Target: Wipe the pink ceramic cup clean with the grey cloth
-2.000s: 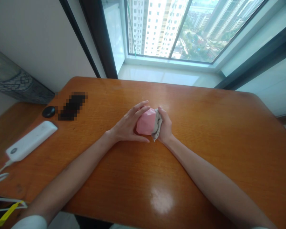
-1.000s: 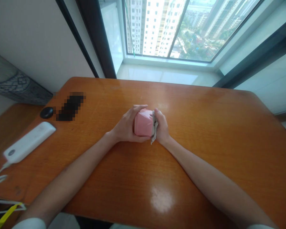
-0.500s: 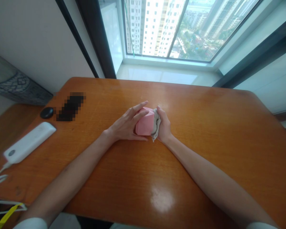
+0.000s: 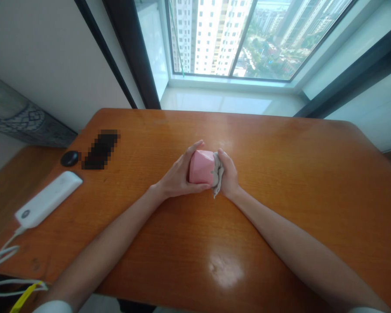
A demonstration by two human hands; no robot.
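A pink faceted object (image 4: 202, 167), shaped like a small cup or pot, is held over the middle of the wooden table. My left hand (image 4: 180, 176) grips it from the left, thumb along the near side and fingers round the far side. Pressed against its right end is a crumpled grey cloth (image 4: 217, 173). My right hand (image 4: 228, 174) is closed on that cloth, with the thumb or a finger at the top edge. The cloth hides the right end of the pink object, so I cannot see whether it is hollow.
On the left of the wooden table (image 4: 296, 182) lie a white power strip (image 4: 50, 200) with a white cable (image 4: 3, 256), a round black object (image 4: 69, 158) and a blurred-out dark rectangle (image 4: 101, 150). A yellow strap (image 4: 25, 298) shows at lower left. A window (image 4: 231, 43) is beyond the far edge.
My left hand's fingers have shifted off the pink object's front face to its far side, baring more of it. The whole view has moved slightly, with the cloth still against the object.
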